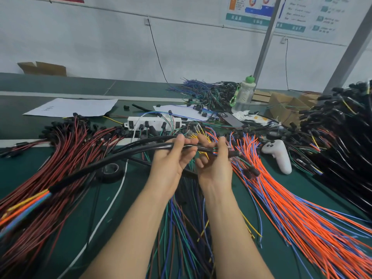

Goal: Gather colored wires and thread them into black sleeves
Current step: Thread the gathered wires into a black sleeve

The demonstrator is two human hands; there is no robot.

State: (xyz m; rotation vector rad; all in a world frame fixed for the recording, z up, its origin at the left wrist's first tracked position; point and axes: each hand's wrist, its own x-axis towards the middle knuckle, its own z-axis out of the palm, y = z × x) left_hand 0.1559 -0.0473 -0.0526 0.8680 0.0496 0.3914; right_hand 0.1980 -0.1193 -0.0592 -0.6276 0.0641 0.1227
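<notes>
Head view: left grip (173, 158) curls round limp black sleeve (161, 146), right grip (216, 158) pinches colored wires (209, 151), probably light and floppy; best held near sleeve mouth.

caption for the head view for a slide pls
Left hand grips a black sleeve while the right hand pinches colored wires at its mouth, above a green table heaped with wire.

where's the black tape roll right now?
Head view: the black tape roll lies flat on the green table, left of the left hand, just beneath the black sleeve and beside the white cable.
</notes>
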